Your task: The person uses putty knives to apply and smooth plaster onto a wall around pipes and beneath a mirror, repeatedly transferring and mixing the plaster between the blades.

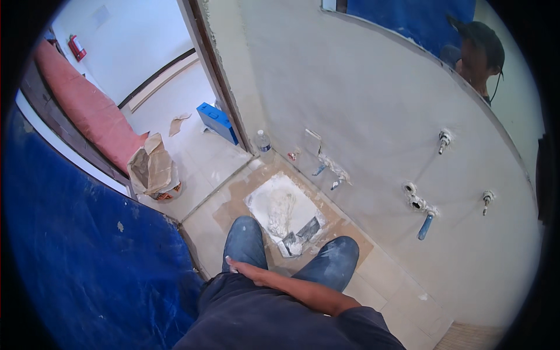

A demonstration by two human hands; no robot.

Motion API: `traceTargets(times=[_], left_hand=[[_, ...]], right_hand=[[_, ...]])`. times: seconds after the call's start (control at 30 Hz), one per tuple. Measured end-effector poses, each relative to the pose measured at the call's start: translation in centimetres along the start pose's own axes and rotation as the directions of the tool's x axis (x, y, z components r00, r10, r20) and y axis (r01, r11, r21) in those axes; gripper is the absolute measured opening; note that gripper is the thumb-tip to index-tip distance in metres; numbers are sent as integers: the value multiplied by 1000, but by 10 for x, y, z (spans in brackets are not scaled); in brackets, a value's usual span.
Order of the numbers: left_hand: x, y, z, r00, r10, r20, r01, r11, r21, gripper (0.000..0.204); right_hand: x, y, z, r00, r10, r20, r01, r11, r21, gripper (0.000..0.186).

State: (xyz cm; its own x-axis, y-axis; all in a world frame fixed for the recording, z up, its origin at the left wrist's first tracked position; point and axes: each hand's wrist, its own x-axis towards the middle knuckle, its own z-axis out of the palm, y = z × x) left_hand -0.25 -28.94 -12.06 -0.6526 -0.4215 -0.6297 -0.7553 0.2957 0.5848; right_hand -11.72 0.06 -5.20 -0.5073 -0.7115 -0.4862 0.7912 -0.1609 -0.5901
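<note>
My right arm crosses in front of my body. At its end my right hand [248, 271] lies at my left thigh, its visible fingers stretched out and nothing seen in them. My left hand does not show. Beyond my knees a white-coated square board [262, 201] lies on the floor, with a heap of wet-looking white plaster [281, 209] along its middle. Two grey flat blades [309, 229], smeared with white, rest at its near end; their handles cannot be made out.
Brown cardboard [230, 201] lies under the board. A plastic bottle [263, 141] stands by the wall. A bucket [169, 191] with a paper sack [153, 166] and a blue case [217, 121] sit past the doorway. Blue sheeting [99, 245] hangs left; pipe stubs [426, 226] jut from the right wall.
</note>
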Motion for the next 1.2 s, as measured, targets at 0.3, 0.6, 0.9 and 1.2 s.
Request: traceTargets(times=[0.3,0.6,0.9,1.2], left_hand=[[8,-27,-7,996,76,-55,-78,997,-22,75],[-24,-23,-11,896,352,-272,-385,919,-79,59],[-49,71,-19,873,470,-131,-470,882,28,49],[-41,-19,-15,900,412,-141,-435,840,-324,68]], right_hand=[[-80,-18,-53,998,-49,40,41,982,184,61],[-90,37,-66,881,-378,-284,314,917,-247,61],[-137,59,-65,802,-290,-523,331,943,-15,64],[-116,31,-55,737,-624,-260,309,653,-691,55]])
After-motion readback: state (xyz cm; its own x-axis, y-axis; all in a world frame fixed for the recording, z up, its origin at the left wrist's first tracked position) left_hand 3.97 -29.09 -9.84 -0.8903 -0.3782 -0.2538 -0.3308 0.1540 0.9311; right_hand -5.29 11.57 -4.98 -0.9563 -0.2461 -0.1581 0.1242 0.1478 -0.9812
